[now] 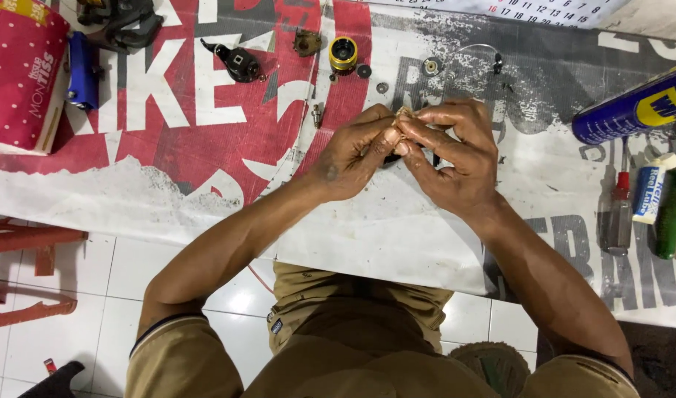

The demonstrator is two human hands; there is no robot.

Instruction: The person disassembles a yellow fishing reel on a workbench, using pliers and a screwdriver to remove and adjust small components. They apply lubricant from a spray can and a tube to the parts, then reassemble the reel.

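Both hands, left hand point(350, 151) and right hand point(456, 158), pinch one small pale part point(403, 114) together above the desk point(397, 228); blue spray can point(636, 107) lies far right.

The person wears a khaki short-sleeved shirt with dark-trimmed cuffs. Matching khaki trousers carry a small dark label. Forearms are bare.
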